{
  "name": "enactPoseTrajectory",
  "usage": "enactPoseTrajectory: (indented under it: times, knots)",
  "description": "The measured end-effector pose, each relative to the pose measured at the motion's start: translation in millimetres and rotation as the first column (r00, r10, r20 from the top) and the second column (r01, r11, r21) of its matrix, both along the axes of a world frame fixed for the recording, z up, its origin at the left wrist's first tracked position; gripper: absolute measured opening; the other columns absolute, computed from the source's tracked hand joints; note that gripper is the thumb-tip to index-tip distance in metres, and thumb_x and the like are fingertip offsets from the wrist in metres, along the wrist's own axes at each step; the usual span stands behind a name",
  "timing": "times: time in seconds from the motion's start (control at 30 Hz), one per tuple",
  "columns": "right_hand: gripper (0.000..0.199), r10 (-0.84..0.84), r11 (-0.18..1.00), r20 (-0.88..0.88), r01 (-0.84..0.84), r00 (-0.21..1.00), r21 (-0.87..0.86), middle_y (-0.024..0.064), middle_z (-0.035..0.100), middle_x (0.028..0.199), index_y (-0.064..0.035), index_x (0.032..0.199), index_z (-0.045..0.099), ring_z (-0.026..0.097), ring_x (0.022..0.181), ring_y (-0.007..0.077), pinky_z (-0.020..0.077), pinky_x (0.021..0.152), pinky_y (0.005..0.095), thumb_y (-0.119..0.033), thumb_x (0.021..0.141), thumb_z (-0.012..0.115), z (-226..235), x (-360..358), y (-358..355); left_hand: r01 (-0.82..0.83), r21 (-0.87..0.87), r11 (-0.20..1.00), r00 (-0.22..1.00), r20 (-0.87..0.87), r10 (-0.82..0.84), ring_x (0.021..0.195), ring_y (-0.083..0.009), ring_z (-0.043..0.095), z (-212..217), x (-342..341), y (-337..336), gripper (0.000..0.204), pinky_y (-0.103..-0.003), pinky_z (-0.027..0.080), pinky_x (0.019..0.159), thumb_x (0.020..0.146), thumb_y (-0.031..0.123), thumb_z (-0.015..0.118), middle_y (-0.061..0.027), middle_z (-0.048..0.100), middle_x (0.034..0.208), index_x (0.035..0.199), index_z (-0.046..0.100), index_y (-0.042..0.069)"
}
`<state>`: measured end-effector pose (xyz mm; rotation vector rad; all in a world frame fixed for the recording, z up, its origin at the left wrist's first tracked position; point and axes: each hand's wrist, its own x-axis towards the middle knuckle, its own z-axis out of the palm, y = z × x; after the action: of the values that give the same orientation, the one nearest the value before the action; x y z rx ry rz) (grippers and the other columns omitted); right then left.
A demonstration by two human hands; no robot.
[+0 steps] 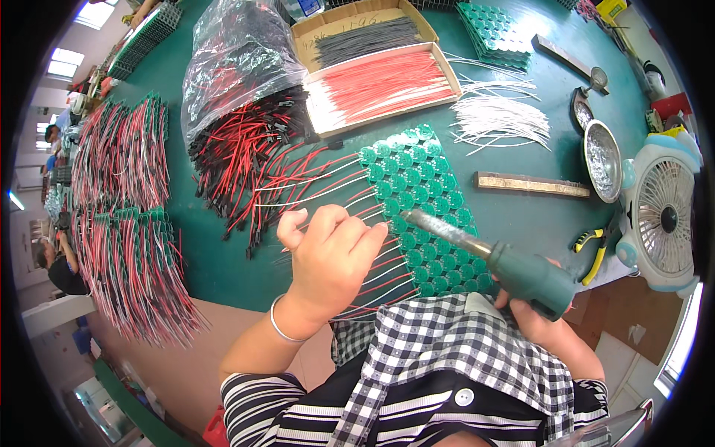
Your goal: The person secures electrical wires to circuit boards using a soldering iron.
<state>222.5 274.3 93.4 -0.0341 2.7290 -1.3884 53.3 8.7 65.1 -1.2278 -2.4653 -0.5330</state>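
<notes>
A panel of round green circuit boards (439,197) lies on the table in front of me, with red, white and black wires (383,279) running off its left edge. My left hand (331,257) is closed over these wires, its fingertips at the panel's left edge. Whatever the fingers pinch is hidden from view. My right hand (525,309) is closed around the handle of a green pistol-shaped soldering iron (532,276). The iron's metal tip points left over the panel, close to my left fingertips, and I cannot tell whether it touches a board.
Behind my left hand, a clear plastic bag (238,67) spills red and black wires. Cardboard trays (456,93) hold red and black wires; white wires (503,119) lie alongside. At right are a metal bar (532,185), a metal bowl (602,160), pliers (594,257) and a fan (663,216). Wired boards (126,216) hang left.
</notes>
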Motion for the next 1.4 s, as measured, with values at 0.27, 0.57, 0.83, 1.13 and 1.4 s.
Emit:
enactPoseTrajectory:
  times: [0.27,0.57,0.83,1.13,1.4]
  knots:
    - [0.029,-0.037,0.999,-0.028,0.037,0.999,0.008,0.0044,0.065,0.068,-0.0002,0.109,0.061,0.064,0.076,0.0201,0.0486,0.081,0.0357,-0.017,0.086,0.054,-7.5,-6.0,-7.3,-0.004,-0.005,1.000,1.000,-0.010,0.004,0.081,-0.0133,0.053,-7.6,0.9,2.8,0.014,-0.045,0.024,0.090,0.071,0.013,0.071,0.0082,0.055,0.072,0.084,0.072,0.019]
    - [0.032,-0.041,0.998,0.049,0.043,0.998,-0.036,0.0120,0.063,0.114,-0.0047,0.107,0.067,0.056,0.107,0.0293,0.0451,0.092,0.0393,-0.004,0.075,0.069,-11.8,1.2,-4.8,0.000,-0.001,1.000,1.000,-0.009,0.000,0.081,-0.0130,0.053,-11.4,0.1,3.1,0.014,-0.045,0.024,0.091,0.071,0.014,0.071,0.0082,0.054,0.072,0.083,0.072,0.019]
    - [0.023,0.069,0.986,-0.068,-0.058,0.995,0.157,0.0115,0.066,0.100,-0.0030,0.100,0.067,0.063,0.091,0.0276,0.0468,0.085,0.0373,-0.003,0.078,0.065,4.1,-7.1,-3.7,0.004,-0.010,1.000,1.000,-0.012,-0.004,0.082,-0.0130,0.053,-7.9,0.8,2.9,0.014,-0.044,0.024,0.091,0.071,0.013,0.071,0.0079,0.054,0.072,0.084,0.072,0.019]
    - [0.019,-0.304,0.914,-0.002,0.291,0.953,-0.282,0.0026,0.064,0.066,-0.0003,0.103,0.062,0.065,0.065,0.0160,0.0480,0.079,0.0340,-0.005,0.085,0.059,-13.8,12.1,-10.9,0.009,-0.032,0.999,0.999,-0.053,-0.011,0.082,-0.0130,0.053,-11.1,-1.4,5.9,0.014,-0.043,0.025,0.089,0.072,0.013,0.071,0.0080,0.055,0.074,0.085,0.072,0.019]
    - [0.017,-0.113,0.964,0.034,0.117,0.993,-0.239,0.0071,0.068,0.082,-0.0050,0.094,0.068,0.065,0.073,0.0232,0.0450,0.088,0.0393,-0.004,0.078,0.063,-6.6,13.7,-0.8,0.028,0.019,0.999,0.998,-0.057,-0.027,0.081,-0.0130,0.053,-9.7,14.0,4.7,0.015,-0.044,0.024,0.090,0.071,0.013,0.072,0.0084,0.057,0.074,0.085,0.072,0.018]
